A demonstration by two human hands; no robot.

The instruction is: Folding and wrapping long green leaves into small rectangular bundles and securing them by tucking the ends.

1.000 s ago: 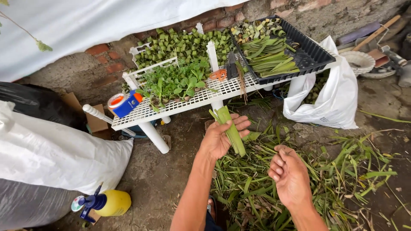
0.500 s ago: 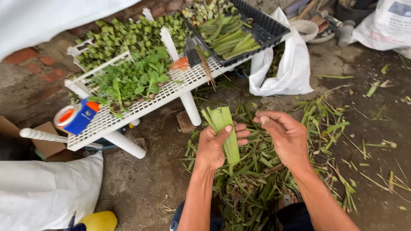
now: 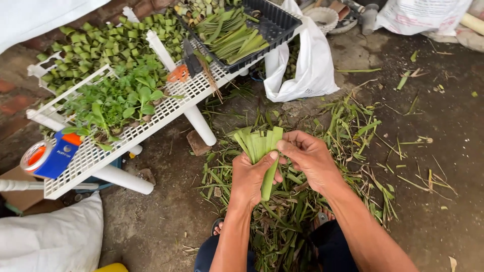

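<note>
My left hand (image 3: 249,179) grips a fanned bunch of cut green leaf strips (image 3: 259,146), thumb pressed across them. My right hand (image 3: 310,158) has come up against the bunch from the right, its fingertips pinching the rightmost strip near the top. Both hands are over a heap of green leaf trimmings (image 3: 292,201) on the ground between my feet.
A white slatted rack (image 3: 126,136) at left carries seedlings (image 3: 113,103), rolled leaf cups (image 3: 101,48), a tape dispenser (image 3: 48,156) and an orange-handled cutter (image 3: 179,73). A black tray (image 3: 275,22) holds leaf strips. A white bag (image 3: 307,70) hangs beside it.
My right hand moved left and took hold of the strips in my left hand. The bunch now spreads wider. The view has tilted down and to the right.
</note>
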